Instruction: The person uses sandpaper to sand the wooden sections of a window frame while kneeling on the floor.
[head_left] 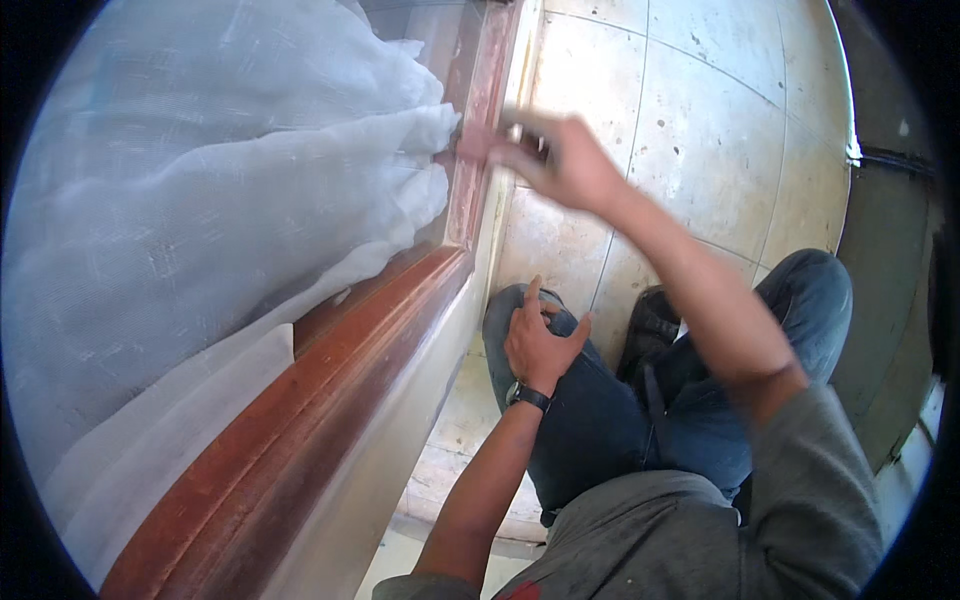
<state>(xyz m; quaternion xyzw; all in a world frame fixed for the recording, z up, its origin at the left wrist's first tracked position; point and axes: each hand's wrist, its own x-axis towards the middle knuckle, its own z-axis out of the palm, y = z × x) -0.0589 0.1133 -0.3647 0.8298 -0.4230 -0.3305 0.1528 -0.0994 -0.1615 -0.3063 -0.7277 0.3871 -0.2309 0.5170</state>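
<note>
My right hand [575,165], smeared by motion, reaches to the reddish-brown wooden frame [482,85] of a glass pane. Its fingers are closed on a small reddish piece [478,143], flat like folded sandpaper, that lies against the wood; the blur hides its exact edges. My left hand [545,340] rests on my left knee with its fingers spread, holding nothing. A dark-strapped watch [528,396] circles that wrist. Behind the glass, next to the frame, hangs gathered white sheer cloth [250,200].
The lower wooden rail [290,410] runs from the frame's corner toward the lower left, above a cream wall edge [400,440]. Stained beige floor tiles [700,120] lie beyond my bent knees. A dark greenish panel [885,310] stands at the right.
</note>
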